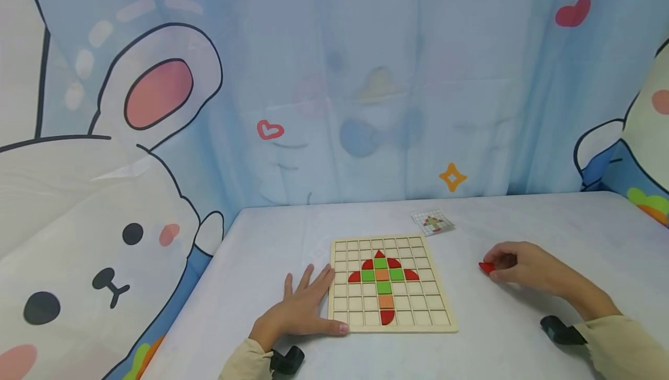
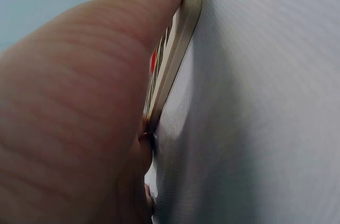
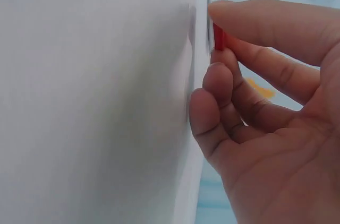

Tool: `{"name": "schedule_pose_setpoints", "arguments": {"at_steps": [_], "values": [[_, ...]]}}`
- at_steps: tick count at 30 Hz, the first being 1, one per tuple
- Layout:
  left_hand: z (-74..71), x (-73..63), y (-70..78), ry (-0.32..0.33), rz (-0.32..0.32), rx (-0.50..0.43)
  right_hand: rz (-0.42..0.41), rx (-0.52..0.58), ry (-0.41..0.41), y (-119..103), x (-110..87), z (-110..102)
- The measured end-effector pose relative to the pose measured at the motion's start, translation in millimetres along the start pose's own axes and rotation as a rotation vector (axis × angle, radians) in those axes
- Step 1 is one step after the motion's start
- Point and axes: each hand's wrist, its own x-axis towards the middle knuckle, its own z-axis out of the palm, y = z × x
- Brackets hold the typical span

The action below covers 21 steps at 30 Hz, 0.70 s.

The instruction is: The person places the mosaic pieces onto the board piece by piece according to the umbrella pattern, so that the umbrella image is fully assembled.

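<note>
A wooden grid board (image 1: 418,313) lies on the white table, with red, green and orange tiles forming a pattern in its cells. Among them are an orange tile (image 1: 382,275) near the centre, a green tile (image 1: 384,287) below it and a rounded red tile (image 1: 387,316) at the bottom. My left hand (image 1: 300,310) rests with spread fingers at the board's left edge, the thumb along its near corner. Right of the board, my right hand (image 1: 528,266) pinches a red tile (image 1: 487,266) between thumb and fingers; the right wrist view shows this red tile (image 3: 218,37) edge-on.
Behind the board's far right corner lies a small pattern card (image 1: 432,222) printed with a similar coloured design. A blue printed curtain (image 1: 334,78) hangs behind the table (image 1: 292,229). Dark wrist devices sit on both wrists.
</note>
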Motion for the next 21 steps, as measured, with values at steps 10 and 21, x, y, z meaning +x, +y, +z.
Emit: {"name": "schedule_pose_setpoints", "arguments": {"at_steps": [10,21], "values": [[0.5,1.1,-1.4,0.003,0.004,-0.001,-0.065,0.048,0.023,-23.9,-0.8,8.5],[-1.0,0.2,-0.4,-0.005,0.004,0.001,-0.149,0.077,0.035,-42.7,-1.5,16.5]]}}
